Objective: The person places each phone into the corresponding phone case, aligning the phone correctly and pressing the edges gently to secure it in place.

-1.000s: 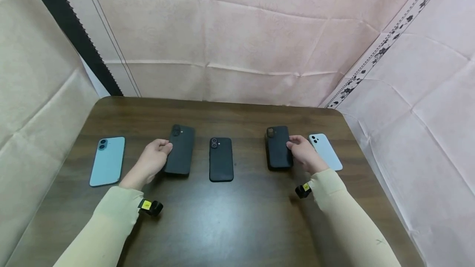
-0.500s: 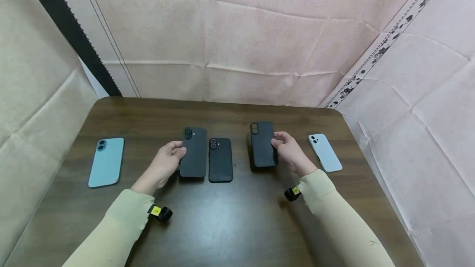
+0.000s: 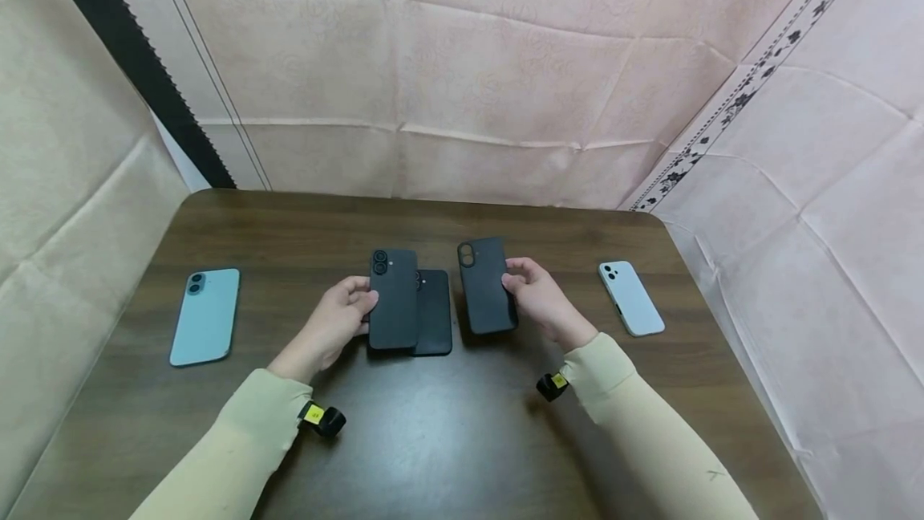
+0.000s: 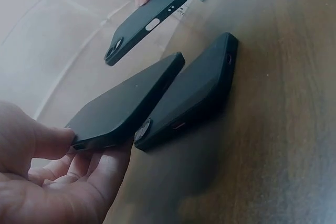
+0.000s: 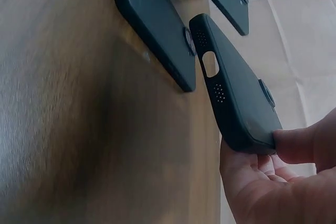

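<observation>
Five flat phone-shaped items are noted on or above the brown wood-grain table (image 3: pixel 433 464). Far left, a light-blue, round-cornered phone (image 3: pixel 204 317) lies flat, well apart from the work. Next, the left hand (image 3: pixel 328 329) pinches the left edge of a matte black phone with two round lenses (image 3: pixel 393 307), thumb above, fingers beneath. In the head view it overlaps a black twin-lens phone (image 3: pixel 436 315) lying on the wood; contact between the two cannot be confirmed. To the right, the right hand (image 3: pixel 545 303) grips the right edge of a black, matte phone case with a cut-out camera opening (image 3: pixel 488 287), slightly tilted. Far right, a pale-blue, slim phone (image 3: pixel 631 298) lies askew near the table's right edge. Assessment: the step appears to be bringing both held pieces inward; lifting the left one slightly would avoid scraping the middle phone. Edge grips leave the inner sides free. Room is narrow at the centre; the bare wood towards the person offers the better path.
</observation>
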The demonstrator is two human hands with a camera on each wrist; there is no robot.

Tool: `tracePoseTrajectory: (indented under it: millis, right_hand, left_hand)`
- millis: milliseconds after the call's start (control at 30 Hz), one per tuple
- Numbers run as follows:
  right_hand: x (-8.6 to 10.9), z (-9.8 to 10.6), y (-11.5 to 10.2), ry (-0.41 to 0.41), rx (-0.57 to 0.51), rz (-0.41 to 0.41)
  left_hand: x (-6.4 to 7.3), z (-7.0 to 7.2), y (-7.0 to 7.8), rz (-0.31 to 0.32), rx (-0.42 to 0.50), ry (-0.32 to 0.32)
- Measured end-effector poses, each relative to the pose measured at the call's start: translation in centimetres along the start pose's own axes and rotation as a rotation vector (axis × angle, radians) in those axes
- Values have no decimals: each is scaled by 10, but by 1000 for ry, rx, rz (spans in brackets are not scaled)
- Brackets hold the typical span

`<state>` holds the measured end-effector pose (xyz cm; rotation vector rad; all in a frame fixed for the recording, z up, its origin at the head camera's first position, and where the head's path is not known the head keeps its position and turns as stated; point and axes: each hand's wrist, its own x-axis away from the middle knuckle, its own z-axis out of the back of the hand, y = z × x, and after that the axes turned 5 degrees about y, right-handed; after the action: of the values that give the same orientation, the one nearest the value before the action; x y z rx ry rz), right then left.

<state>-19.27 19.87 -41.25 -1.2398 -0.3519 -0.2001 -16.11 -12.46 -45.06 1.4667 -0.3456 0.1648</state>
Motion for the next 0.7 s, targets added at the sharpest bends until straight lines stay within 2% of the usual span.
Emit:
tracePoseTrajectory:
  millis: [167,333,567,700]
  right_hand:
    - [0,-10,-1,-19,-15,6]
    - [0,-23,-2,-47,-50,13]
    - [1,-35,-1,-118,-149,2]
    - [2,-39,0,-145,-173,-7]
  left_hand:
    - [0,-5,1,-2,-7,3]
    - [0,-13,1,0,39,-1]
    - [2,-18,-1,-9,23,-36]
    - [2,-21,-1,-9,48,-55]
